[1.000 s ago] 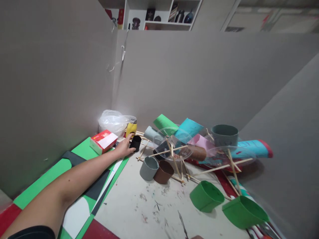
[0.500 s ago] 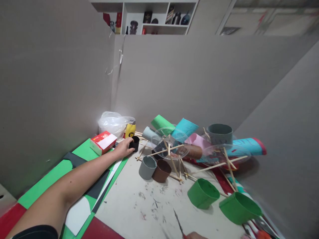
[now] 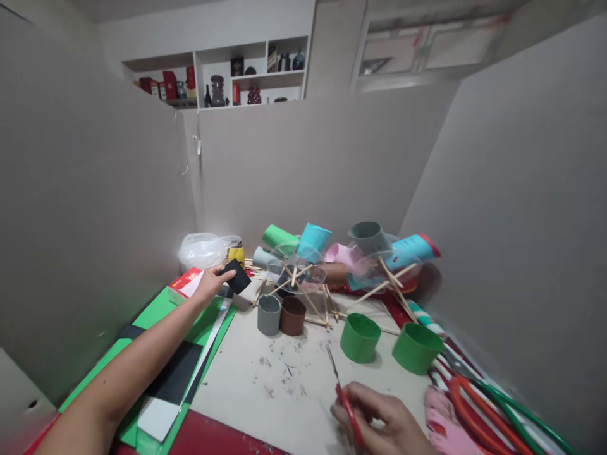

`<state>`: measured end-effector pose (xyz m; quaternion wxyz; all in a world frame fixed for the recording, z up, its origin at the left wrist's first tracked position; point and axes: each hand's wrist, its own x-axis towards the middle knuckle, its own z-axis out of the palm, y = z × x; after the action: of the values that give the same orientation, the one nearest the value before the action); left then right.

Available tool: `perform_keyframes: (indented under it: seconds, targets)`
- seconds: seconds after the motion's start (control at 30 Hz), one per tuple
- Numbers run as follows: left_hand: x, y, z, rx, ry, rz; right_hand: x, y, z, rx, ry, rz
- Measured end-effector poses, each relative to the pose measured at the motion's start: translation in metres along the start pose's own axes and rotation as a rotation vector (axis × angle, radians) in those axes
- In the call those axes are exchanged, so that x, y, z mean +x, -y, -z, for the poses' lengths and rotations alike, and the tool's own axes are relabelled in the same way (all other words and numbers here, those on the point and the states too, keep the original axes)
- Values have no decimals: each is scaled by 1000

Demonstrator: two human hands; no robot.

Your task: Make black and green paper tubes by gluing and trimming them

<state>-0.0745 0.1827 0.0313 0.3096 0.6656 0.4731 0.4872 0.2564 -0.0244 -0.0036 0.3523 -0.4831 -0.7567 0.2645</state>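
My left hand [image 3: 214,282] reaches to the far left of the board and pinches a short black tube [image 3: 238,278], lifted and tilted, between thumb and fingers. My right hand [image 3: 386,414], near the front edge, grips red-handled scissors [image 3: 349,407] whose blades point away from me. Ahead of them, a grey cup-like ring [image 3: 269,316] and a brown ring [image 3: 293,317] stand side by side. Two green rings, one nearer the middle [image 3: 360,340] and a wider one [image 3: 417,349], stand to the right.
Stick frames with clear plastic discs [image 3: 297,268] and coloured tubes fill the back. Green sheets [image 3: 152,328], a red box [image 3: 184,283] and a plastic bag [image 3: 202,251] lie left. Large orange-and-green-handled tools [image 3: 467,411] lie right. Grey partitions [image 3: 294,164] enclose the table.
My left hand has picked the black tube up off the board and tilted it. My right hand has come further into view with the scissors. The camera view has shifted.
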Motion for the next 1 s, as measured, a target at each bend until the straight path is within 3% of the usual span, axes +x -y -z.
perform_keyframes:
  seconds: [0.13, 0.27, 0.37, 0.5, 0.67, 1.0]
  targets:
    - [-35, -46, -9, -81, 96, -36, 4, 8, 1, 282, -115, -114]
    - [-73, -86, -36, -100, 209, -114, 7, 10, 0, 449, -138, -156]
    - [-98, -101, -59, -48, 276, -205, 9, 7, -1, 527, -159, -175]
    - [-124, -98, -84, 59, 349, -341, 12, 0, -3, 602, -224, -190]
    - [-140, -74, -104, 150, 401, -420, 15, -4, -5, 653, -295, -192]
    - [-145, -60, -96, 192, 507, -467, 13, 6, -5, 641, -293, -170]
